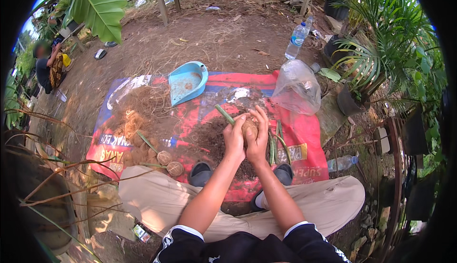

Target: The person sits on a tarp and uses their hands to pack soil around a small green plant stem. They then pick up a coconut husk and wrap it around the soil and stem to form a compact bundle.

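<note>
Between my two palms is a round, brown fiber-wrapped ball (249, 127) with a green stem (224, 114) that points up and left. My left hand (236, 138) cups it from the left, and my right hand (258, 134) presses it from the right, fingers raised. Below them dark soil (217, 134) lies heaped on a red and blue printed plastic sheet (228, 195). Several green stems (274, 148) lie just right of my right hand. Two similar balls, one upper (164, 158) and one lower (175, 169), rest at the left beside loose brown fiber (137, 127).
A blue dustpan (187, 84) lies on the sheet's far part. A clear plastic bag (298, 88) and a water bottle (297, 40) are at the back right. Potted plants (351, 100) line the right side. Thin bare branches (68, 170) reach in from the left. A person (50, 64) sits far left.
</note>
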{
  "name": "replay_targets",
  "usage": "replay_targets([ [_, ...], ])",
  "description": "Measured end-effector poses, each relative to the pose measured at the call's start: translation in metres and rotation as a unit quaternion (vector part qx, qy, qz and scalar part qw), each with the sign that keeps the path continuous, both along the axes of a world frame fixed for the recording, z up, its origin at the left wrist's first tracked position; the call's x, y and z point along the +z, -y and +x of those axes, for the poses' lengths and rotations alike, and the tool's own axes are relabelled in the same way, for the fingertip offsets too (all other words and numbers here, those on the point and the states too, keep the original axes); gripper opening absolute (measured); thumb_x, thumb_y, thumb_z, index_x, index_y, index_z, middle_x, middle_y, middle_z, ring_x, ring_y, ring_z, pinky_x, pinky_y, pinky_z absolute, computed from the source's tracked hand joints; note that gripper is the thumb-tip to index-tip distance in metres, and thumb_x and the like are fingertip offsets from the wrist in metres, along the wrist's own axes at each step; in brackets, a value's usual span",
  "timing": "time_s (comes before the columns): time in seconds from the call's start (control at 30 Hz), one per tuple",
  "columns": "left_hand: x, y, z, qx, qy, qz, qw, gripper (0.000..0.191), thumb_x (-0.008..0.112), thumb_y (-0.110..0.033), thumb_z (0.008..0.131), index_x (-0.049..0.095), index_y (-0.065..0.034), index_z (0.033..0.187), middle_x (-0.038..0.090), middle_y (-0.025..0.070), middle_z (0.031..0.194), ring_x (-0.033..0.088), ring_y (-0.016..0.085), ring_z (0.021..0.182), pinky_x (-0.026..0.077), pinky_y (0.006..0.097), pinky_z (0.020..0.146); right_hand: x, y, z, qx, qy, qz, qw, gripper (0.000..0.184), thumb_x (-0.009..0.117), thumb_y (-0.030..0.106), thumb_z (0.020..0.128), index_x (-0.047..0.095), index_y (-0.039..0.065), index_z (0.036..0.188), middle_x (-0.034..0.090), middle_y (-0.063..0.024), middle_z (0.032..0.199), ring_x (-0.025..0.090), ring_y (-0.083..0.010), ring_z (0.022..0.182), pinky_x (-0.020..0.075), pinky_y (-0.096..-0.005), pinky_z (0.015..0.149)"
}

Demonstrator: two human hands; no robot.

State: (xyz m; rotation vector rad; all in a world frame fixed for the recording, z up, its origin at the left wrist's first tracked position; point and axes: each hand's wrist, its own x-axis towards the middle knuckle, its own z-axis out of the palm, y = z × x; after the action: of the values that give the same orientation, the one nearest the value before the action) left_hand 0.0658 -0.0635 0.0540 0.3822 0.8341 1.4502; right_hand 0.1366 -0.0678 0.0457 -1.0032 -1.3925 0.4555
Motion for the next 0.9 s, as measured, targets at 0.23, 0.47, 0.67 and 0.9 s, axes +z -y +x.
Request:
replay_targets([
  [0.23, 0.024, 0.012, 0.022, -0.037, -0.024, -0.022, 0.999, 0.047, 0.044, -0.045, 0.100, 0.051, -0.0051, 0.125, 0.054, 0.0090, 0.120, 0.053, 0.016, 0.112, 0.042, 0.0334, 0.095, 0.004, -0.005, 0.021, -0.030, -0.092, -0.044, 0.994, 0.021, 0.051, 0.011, 0.090, 0.067, -0.003, 0.094, 0.068, -0.0141, 0.097, 0.063, -0.0265, 0.097, 0.0471, -0.0392, 0.090],
  [0.47, 0.000, -0.002, 0.009, 0.021, -0.020, 0.065, 0.997, 0.035, 0.055, -0.031, 0.097, 0.058, -0.0018, 0.115, 0.060, 0.0097, 0.109, 0.058, 0.020, 0.104, 0.047, 0.0333, 0.090, 0.018, -0.002, 0.005, 0.065, -0.239, -0.275, 0.929, 0.032, 0.047, 0.024, 0.094, 0.068, 0.000, 0.100, 0.064, -0.0080, 0.106, 0.055, -0.0192, 0.105, 0.0386, -0.0330, 0.096],
  [0.67, -0.013, -0.005, -0.006, -0.162, 0.355, -0.031, 0.920, 0.043, 0.044, -0.042, 0.100, 0.051, -0.0051, 0.122, 0.056, 0.0069, 0.113, 0.057, 0.018, 0.107, 0.049, 0.0322, 0.091, 0.019, 0.001, 0.012, 0.032, 0.139, 0.104, 0.984, 0.023, 0.058, 0.021, 0.088, 0.068, 0.000, 0.088, 0.068, -0.0152, 0.098, 0.064, -0.0294, 0.101, 0.0405, -0.0493, 0.103],
  [0.9, 0.010, 0.002, 0.009, -0.025, -0.095, 0.093, 0.991, 0.053, 0.042, -0.050, 0.099, 0.055, -0.0059, 0.125, 0.058, 0.0065, 0.121, 0.052, 0.016, 0.116, 0.038, 0.0336, 0.102, 0.023, -0.001, 0.004, 0.026, -0.314, -0.245, 0.917, 0.024, 0.058, 0.022, 0.091, 0.066, 0.000, 0.087, 0.066, -0.0093, 0.090, 0.063, -0.0203, 0.090, 0.0430, -0.0396, 0.095],
])
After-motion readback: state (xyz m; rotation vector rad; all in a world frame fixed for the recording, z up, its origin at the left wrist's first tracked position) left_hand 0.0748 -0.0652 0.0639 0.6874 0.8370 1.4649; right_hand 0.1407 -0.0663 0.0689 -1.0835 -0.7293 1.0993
